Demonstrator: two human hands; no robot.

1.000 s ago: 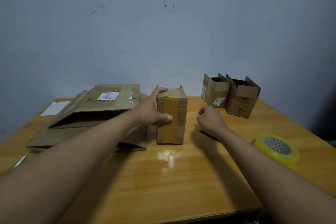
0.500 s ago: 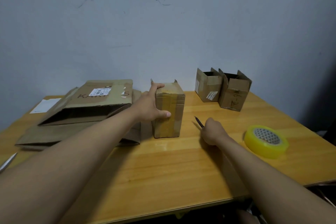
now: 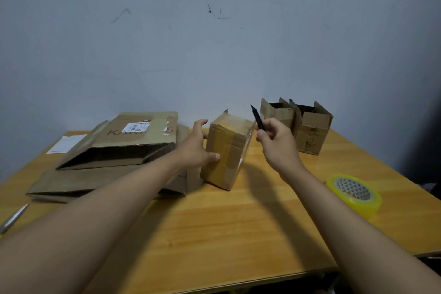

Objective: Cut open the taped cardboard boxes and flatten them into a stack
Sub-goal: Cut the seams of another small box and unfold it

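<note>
A small taped cardboard box (image 3: 226, 150) stands mid-table, tilted so its top leans right. My left hand (image 3: 195, 148) holds its left side, thumb on the front face and fingers behind the top edge. My right hand (image 3: 276, 143) is raised just right of the box and grips a thin black cutter (image 3: 257, 118), whose tip points up and left above the box's top right corner. To the left lies a stack of flattened cardboard (image 3: 95, 181), and a larger box (image 3: 133, 141) with a label lies on it, half collapsed with its front end open.
Two small open boxes (image 3: 307, 126) stand at the back right near the wall. A yellow tape roll (image 3: 353, 192) lies by the right edge. A white paper (image 3: 66, 143) lies at the back left, and a silvery pen-like object (image 3: 14, 218) at the left edge.
My right hand picked the black cutter up off the table and raised it beside the box top. The small box has tipped to the right under my left hand.
</note>
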